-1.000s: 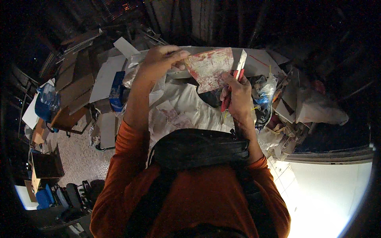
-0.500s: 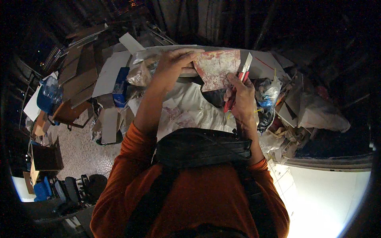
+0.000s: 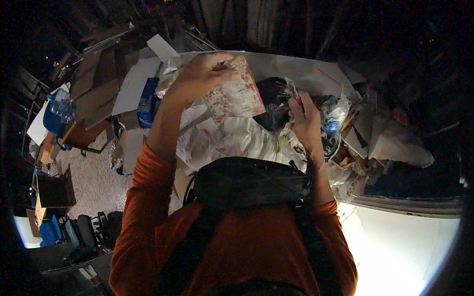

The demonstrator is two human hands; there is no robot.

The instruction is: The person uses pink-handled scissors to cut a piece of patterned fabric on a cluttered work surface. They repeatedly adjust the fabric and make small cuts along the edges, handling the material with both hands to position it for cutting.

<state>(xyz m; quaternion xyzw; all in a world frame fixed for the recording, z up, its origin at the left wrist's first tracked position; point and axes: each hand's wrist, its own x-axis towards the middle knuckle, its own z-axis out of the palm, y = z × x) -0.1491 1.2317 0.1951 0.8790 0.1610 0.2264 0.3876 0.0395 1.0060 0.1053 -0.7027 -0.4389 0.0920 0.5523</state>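
My left hand (image 3: 201, 78), raised at the middle left, pinches the upper edge of a flat squarish piece of card (image 3: 238, 98). That card has a worn, whitish face with red patches and a reddish edge; it hangs tilted. To its right, my right hand (image 3: 308, 123) is closed round a red-handled utility knife (image 3: 292, 89) whose blade points up and away from me. Most of the handle is hidden by my fingers. Knife and card are apart. Below them lies a crumpled whitish sack (image 3: 252, 140), and a black plastic bag (image 3: 273, 96) shows between my hands.
Cardboard sheets (image 3: 94, 93) are stacked at the left, with a blue box (image 3: 147, 101) beside them. Clear plastic packaging (image 3: 335, 121) and scraps lie at the right, near a whitish bag (image 3: 402, 143). A black bag (image 3: 247, 182) rests against my front.
The card has swung left and tilted in my left hand, coming away from my right. My right hand, with the knife, has moved slightly right and down, uncovering the black plastic bag.
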